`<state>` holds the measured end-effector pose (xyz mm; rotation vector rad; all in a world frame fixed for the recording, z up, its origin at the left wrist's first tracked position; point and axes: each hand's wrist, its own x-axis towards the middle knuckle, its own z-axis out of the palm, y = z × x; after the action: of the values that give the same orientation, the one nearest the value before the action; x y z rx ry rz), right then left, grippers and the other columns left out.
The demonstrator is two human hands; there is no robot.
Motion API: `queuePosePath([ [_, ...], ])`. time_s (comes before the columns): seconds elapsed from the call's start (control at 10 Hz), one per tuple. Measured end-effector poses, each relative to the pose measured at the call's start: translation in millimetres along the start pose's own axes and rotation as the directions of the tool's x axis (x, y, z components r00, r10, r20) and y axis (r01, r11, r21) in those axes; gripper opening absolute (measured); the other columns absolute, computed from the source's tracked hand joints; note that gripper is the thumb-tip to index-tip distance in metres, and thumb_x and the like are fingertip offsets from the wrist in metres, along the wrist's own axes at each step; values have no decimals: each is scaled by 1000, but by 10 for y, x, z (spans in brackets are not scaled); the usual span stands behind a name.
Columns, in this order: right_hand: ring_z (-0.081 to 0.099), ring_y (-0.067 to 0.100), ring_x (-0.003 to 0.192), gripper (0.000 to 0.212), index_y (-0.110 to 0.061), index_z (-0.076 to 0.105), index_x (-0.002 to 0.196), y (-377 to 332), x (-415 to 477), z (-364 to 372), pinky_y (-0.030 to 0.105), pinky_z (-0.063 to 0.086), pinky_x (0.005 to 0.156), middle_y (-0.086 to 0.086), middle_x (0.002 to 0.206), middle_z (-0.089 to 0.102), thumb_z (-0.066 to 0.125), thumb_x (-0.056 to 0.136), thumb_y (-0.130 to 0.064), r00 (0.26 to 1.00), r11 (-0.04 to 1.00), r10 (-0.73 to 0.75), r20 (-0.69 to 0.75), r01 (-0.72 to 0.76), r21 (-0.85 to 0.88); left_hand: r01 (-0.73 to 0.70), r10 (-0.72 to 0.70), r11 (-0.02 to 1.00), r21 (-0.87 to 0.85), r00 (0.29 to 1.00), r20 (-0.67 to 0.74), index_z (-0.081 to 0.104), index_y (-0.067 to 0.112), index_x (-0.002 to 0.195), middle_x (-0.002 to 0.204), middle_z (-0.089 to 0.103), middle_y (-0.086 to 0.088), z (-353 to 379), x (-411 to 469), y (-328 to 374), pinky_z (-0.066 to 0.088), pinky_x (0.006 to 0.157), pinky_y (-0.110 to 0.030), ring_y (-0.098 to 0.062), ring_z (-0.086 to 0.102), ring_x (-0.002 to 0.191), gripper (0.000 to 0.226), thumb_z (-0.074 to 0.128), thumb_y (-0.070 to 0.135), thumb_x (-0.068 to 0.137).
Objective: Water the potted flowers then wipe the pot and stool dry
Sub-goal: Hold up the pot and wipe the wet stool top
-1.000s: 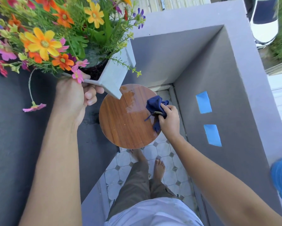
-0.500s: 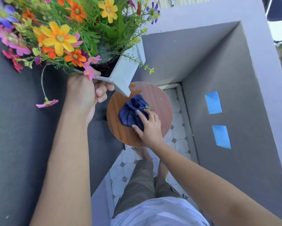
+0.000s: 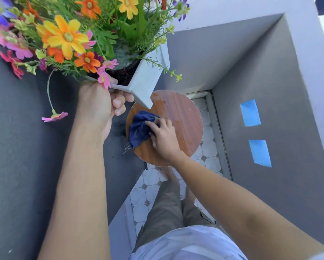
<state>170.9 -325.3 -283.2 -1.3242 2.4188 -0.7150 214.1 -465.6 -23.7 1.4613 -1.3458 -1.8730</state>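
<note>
My left hand (image 3: 99,104) grips the rim of a square white pot (image 3: 148,77) and holds it tilted in the air above the stool. Colourful flowers (image 3: 67,36) fill the pot and hide most of it. Below stands a round wooden stool (image 3: 183,121) with wet patches on its top. My right hand (image 3: 163,136) presses a dark blue cloth (image 3: 138,130) flat on the stool's left side.
Grey walls close in on the left (image 3: 17,156) and right (image 3: 279,91), with two blue tape patches (image 3: 250,112) on the right one. White tiled floor (image 3: 208,147) lies under the stool. My legs and bare feet (image 3: 166,203) stand just before it.
My right hand has carried the cloth from the stool's right edge across its top to the left side. The pot stays lifted in my left hand.
</note>
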Motion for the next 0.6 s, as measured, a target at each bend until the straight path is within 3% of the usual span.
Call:
queuePosePath([
  [0.1,48,33,99,44,-25,61,127,473,214,-304,44,48,85,9,111,55,61,84,-18,947,961,272,-174,-277,-8,-4,4,1000,10,1000,-4,43,11,65,43,56,-7,-1,0,-6,25,37,-22,-16,41,41,28,37,-1,90],
  [0.2,48,32,105,41,-19,59,128,824,357,-518,43,49,89,12,114,53,60,86,-17,859,891,449,-246,-452,46,-5,5,1000,6,1000,11,43,10,65,42,56,-5,9,13,9,26,36,-22,-16,44,43,28,37,-1,91],
  [0.4,46,33,108,43,-11,57,129,553,552,-383,42,45,94,16,116,54,59,86,-14,855,876,480,-196,-459,145,-8,8,1000,12,1000,20,43,9,66,42,56,-5,12,15,17,26,36,-22,-16,44,42,27,38,0,91],
  [0.5,48,36,105,45,-11,59,128,229,764,-230,45,47,89,17,113,56,62,84,-14,910,913,396,-122,-376,156,-8,8,1000,16,1000,4,43,10,67,44,56,-5,9,28,15,27,35,-22,-17,43,44,27,37,-1,91],
  [0.6,51,39,98,40,-8,63,120,-141,867,-70,50,51,78,18,106,58,62,80,-12,986,984,165,-8,-164,74,42,-40,999,32,998,-57,45,12,72,67,58,-11,-64,179,-44,34,35,-18,-12,52,42,30,34,6,99],
])
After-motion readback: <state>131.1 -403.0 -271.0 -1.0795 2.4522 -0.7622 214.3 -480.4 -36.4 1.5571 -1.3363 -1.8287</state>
